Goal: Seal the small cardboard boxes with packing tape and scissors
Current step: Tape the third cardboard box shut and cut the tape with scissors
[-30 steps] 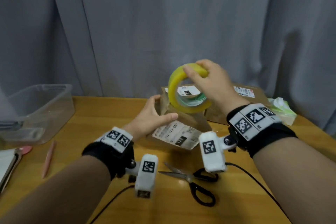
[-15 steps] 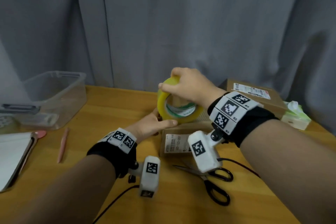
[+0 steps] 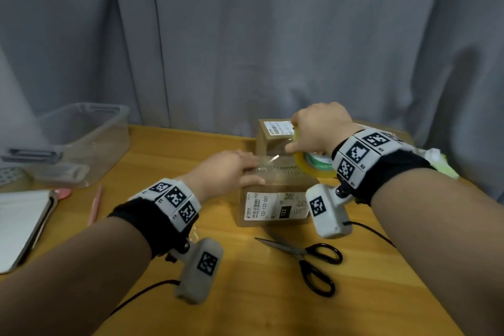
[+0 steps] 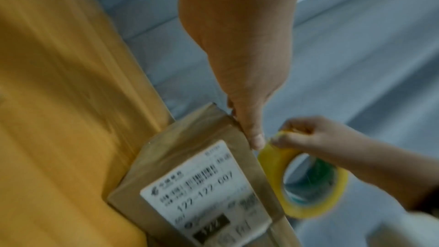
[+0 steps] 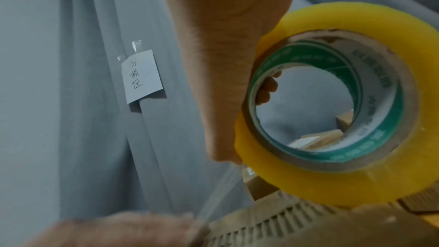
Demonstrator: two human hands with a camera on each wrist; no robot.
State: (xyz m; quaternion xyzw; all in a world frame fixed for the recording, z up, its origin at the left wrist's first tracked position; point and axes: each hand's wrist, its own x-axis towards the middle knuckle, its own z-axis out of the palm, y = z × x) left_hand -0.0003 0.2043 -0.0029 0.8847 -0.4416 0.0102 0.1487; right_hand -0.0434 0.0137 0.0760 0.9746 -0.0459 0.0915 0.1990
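Clear plastic makes the bin [image 3: 81,139] at the far left of the wooden table [image 3: 169,150], with a notebook [image 3: 21,224] and a pink pen [image 3: 95,206] in front of it. Moving right, the left hand [image 3: 226,172] lies with straight fingers flat on the top of the near cardboard box [image 3: 272,207], pinning down the free end of a clear tape strip [image 3: 268,159]. Right of that, the right hand [image 3: 317,128] curls round the yellow tape roll [image 3: 313,165], thumb on the outer face and fingertips hooked through the core, holding it just over the box's right end. A second box [image 3: 272,136] stands behind, the scissors [image 3: 308,254] lie on the table in front, well apart from both hands, and a tissue pack [image 3: 439,161] sits at the far right. The likely trouble, as I judge it: if the flat left hand slips or lifts, the pull on the roll could peel the strip's start off, or drag the light box along; a slack strip could also fold and stick to itself. Only the right wrist view shows the fingertips inside the core and the strip running taut from the roll; only the left wrist view shows the left thumb lying along the box's top edge. The head view alone shows the scissors.
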